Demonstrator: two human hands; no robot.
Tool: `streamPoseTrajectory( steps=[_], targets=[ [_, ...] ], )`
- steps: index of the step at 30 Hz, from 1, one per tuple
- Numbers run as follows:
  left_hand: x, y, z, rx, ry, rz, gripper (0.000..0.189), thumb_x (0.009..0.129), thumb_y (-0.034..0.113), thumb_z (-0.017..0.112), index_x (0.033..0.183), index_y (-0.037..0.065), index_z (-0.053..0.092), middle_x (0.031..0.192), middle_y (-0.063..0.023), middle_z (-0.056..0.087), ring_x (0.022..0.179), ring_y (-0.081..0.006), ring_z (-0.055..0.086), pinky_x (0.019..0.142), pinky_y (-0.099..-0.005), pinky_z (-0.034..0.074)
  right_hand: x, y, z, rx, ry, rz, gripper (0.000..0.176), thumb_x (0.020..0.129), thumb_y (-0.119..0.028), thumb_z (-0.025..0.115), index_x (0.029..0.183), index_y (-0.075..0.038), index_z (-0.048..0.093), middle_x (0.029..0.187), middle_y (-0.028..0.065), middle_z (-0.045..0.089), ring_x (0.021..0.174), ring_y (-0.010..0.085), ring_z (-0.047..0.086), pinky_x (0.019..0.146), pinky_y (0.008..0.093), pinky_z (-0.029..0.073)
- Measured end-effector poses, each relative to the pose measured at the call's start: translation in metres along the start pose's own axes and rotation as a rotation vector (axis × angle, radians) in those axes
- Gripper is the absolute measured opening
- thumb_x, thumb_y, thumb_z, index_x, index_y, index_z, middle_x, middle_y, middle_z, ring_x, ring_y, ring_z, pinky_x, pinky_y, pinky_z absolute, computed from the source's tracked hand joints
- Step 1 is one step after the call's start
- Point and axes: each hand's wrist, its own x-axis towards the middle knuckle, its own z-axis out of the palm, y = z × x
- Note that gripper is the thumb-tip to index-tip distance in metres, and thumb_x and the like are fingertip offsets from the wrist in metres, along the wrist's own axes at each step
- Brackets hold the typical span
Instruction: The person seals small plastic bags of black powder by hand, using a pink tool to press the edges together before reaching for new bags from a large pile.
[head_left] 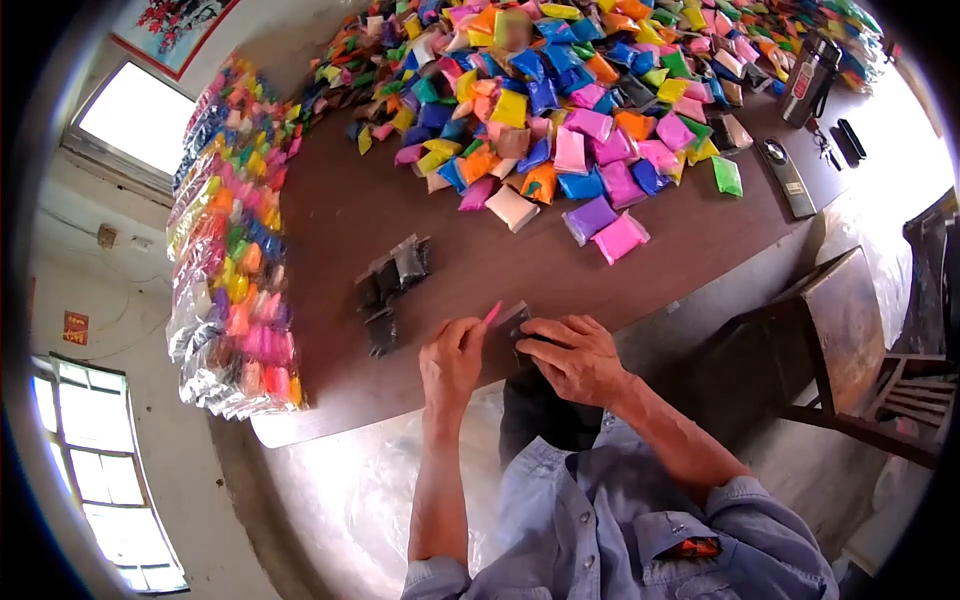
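My left hand [452, 358] is closed, its fingertips pinched on a thin pink stick [493, 312] that points up and away from me. Close to its right, my right hand [578, 356] grips a small black packet [516, 322] with a clear plastic edge, between thumb and fingers. The stick's tip is a short way left of this packet. Both hands are over the near edge of the brown table [340, 225]. Beyond my left hand lies a small cluster of black packets [388, 280], laid close together.
A large heap of colourful packets [590, 130] covers the table's far side. Clear bags of packets [235, 270] are stacked along the left end. A thermos [808, 80], a grey metallic device [787, 178] and keys [827, 150] stand or lie at right. A wooden chair [850, 330] is right of me.
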Motion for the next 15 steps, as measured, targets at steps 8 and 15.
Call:
streamPoseTrajectory(
  steps=[8,15],
  targets=[
    [0.009,0.029,0.004,0.012,-0.134,0.062,0.009,0.095,0.017,0.072,0.095,0.008,0.075,0.091,-0.0112,0.071,0.08,-0.0378,0.069,0.07,-0.046,0.055,0.001,0.0,0.005,0.018,0.034,0.002,0.031,0.082,-0.007,0.079,0.111,-0.016,0.076,0.123,0.0032,0.071,0.1,0.0258,0.069,0.085,0.0385,0.053],
    [0.028,0.015,0.015,0.031,-0.094,0.093,0.009,0.094,0.015,0.072,0.096,0.007,0.074,0.091,-0.0123,0.07,0.079,-0.0368,0.07,0.069,-0.0444,0.055,0.0,0.0,0.002,0.006,0.024,0.011,0.029,0.083,-0.007,0.077,0.111,-0.015,0.076,0.123,0.0029,0.071,0.1,0.0255,0.069,0.083,0.0379,0.053]
  ],
)
